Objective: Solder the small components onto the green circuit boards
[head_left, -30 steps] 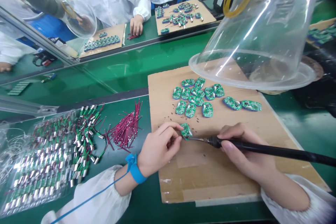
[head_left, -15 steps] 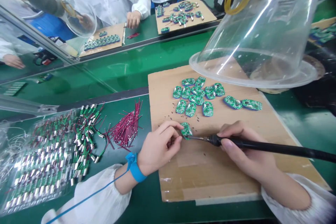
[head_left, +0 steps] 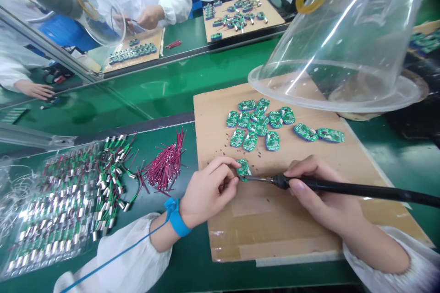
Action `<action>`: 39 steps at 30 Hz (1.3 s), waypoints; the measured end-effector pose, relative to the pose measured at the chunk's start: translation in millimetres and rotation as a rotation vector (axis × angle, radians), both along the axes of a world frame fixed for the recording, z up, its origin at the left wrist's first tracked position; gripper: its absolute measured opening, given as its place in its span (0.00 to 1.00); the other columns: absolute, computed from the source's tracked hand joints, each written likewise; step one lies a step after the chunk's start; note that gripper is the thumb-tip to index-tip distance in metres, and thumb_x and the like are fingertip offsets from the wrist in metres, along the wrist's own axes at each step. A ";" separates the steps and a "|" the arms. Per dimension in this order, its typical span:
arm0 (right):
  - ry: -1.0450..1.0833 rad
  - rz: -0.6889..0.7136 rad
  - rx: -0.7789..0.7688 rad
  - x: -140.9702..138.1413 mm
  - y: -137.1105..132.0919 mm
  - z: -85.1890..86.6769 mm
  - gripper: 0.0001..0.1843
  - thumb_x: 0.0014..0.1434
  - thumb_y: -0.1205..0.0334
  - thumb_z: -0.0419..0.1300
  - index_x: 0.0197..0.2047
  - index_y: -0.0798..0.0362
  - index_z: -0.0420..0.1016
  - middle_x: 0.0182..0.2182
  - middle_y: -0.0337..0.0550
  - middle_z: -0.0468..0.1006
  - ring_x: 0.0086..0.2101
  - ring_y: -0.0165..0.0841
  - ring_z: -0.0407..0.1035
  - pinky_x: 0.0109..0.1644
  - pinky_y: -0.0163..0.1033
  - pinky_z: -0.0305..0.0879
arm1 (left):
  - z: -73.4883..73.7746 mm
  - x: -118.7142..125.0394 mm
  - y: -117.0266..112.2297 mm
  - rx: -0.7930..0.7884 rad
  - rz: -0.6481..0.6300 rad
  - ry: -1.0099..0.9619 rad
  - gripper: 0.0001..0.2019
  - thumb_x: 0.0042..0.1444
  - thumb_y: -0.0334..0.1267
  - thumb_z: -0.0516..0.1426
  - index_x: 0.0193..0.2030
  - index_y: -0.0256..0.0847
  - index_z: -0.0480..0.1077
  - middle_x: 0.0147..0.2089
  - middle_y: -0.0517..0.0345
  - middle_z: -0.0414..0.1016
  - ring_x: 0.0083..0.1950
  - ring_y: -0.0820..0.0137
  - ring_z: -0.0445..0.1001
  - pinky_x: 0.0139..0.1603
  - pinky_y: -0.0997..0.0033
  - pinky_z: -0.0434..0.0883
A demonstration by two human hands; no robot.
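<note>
Circuit board (head_left: 244, 168), one, green: on the cardboard sheet (head_left: 292, 233), nearer the person than the other boards. Left hand (head_left: 209, 188): fingers curled, fingertips at the board's left edge; whether they pinch it cannot be told. Right hand (head_left: 325, 194): closed around the black handle of a soldering iron (head_left: 366, 189), its tip at the board's lower edge. Board cluster (head_left: 257, 123): just beyond, on the same sheet; a separate pair (head_left: 318, 133) to its right. Clear plastic hood (head_left: 337, 55): above the sheet's far right. Dark red wires (head_left: 166, 165), loose pile: on the green counter (head_left: 187, 261), left of the sheet. Metal-ended leads (head_left: 110, 187): farther left.
</note>
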State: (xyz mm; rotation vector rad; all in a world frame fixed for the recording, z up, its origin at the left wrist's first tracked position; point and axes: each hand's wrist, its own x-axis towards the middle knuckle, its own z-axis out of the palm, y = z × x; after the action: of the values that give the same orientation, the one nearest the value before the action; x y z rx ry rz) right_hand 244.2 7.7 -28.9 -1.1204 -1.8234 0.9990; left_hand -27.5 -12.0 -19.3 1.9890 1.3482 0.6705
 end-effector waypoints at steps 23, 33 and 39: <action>0.017 0.013 -0.016 -0.5 -0.4 3.6 0.01 0.67 0.61 0.61 0.42 0.45 0.72 0.27 0.38 0.75 0.24 0.32 0.70 0.27 0.39 0.64 | 1.6 0.1 0.3 0.013 -0.007 0.014 0.06 0.65 0.31 0.56 0.35 0.40 0.66 0.57 0.57 0.74 0.28 0.80 0.67 0.30 0.73 0.66; -0.029 0.004 0.025 -1.4 1.3 6.9 0.03 0.66 0.63 0.62 0.42 0.45 0.72 0.27 0.36 0.76 0.24 0.30 0.70 0.27 0.37 0.66 | 0.2 -0.8 -0.5 0.008 -0.014 0.008 0.05 0.65 0.31 0.56 0.36 0.40 0.66 0.57 0.56 0.74 0.28 0.79 0.66 0.31 0.73 0.67; -0.026 0.000 0.031 -1.3 0.5 8.1 0.02 0.66 0.62 0.62 0.42 0.46 0.72 0.27 0.37 0.75 0.23 0.30 0.69 0.26 0.37 0.65 | 0.9 -0.2 -0.4 -0.006 -0.007 0.001 0.05 0.65 0.31 0.56 0.36 0.40 0.67 0.57 0.57 0.74 0.28 0.80 0.65 0.31 0.73 0.66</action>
State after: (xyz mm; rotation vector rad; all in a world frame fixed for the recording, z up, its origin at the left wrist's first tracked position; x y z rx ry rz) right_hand 242.9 8.1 -20.7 -1.1188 -1.8535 0.9574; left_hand -27.7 -12.4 -18.4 1.9889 1.3411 0.6617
